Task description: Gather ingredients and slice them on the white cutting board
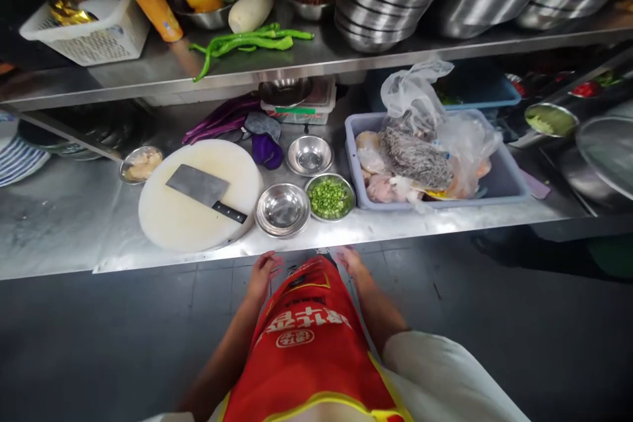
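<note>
My left hand (pixel 264 272) hangs at the counter's front edge, beside the red apron (pixel 306 336), its fingers loosely apart and slightly blurred. On the apron's other side is my right hand (pixel 351 261), also with loose fingers and nothing in it. Nearest to them on the steel counter are a stack of small metal bowls (pixel 283 210) and a metal bowl of chopped green pieces (pixel 330 198). A cleaver (pixel 198 186) with a black handle lies flat on the round white chopping board (pixel 165 214). Behind the bowls sits another small metal bowl (pixel 310 155).
A grey-purple bin (pixel 353 158) holds bagged food. Purple eggplants (pixel 222 120) and a small bowl of pale pieces (pixel 142 165) lie near the board. The overhead shelf (pixel 326 64) carries green peppers (pixel 247 43), a white basket (pixel 109 39) and stacked metal containers (pixel 386 0).
</note>
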A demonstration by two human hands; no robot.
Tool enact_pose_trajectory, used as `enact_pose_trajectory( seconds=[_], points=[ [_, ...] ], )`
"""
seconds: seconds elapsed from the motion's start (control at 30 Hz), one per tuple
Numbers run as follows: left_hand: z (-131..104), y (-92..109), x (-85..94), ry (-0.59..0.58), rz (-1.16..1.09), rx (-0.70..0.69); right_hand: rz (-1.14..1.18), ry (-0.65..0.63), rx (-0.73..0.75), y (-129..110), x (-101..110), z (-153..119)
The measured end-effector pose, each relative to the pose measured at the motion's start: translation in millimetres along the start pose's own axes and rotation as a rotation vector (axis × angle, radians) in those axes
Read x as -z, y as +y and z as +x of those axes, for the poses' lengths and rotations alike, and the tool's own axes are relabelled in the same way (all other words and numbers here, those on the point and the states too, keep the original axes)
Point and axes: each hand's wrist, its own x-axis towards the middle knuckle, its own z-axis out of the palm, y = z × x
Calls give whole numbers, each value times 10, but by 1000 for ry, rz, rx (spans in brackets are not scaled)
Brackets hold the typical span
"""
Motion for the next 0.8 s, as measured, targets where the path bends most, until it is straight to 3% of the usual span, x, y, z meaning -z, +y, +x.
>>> enact_pose_trajectory(
  seconds=[0.2, 0.27, 0.33, 0.47, 0.57, 0.7, 0.8],
  points=[
    [-478, -615, 1191, -2, 449, 176, 214, 189, 81, 74, -181, 136],
    [-619, -729, 1456, 19, 510, 219, 224, 184, 97, 176, -333, 110],
    [-692, -765, 1595, 36, 543, 245, 203, 154, 104, 335, -538, 36],
    [-643, -672, 1593, 30, 531, 215, 88, 16, 95, 667, -944, -171],
    [-583, -560, 1551, 16, 529, 161, -7, -135, 112, 757, -1067, -253],
    [-633, -463, 1545, -32, 627, 95, -123, -314, 159, 635, -925, -265],
    [-633, -365, 1291, -87, 799, 83, -192, -368, 233, 478, -730, -394]
  ],
)
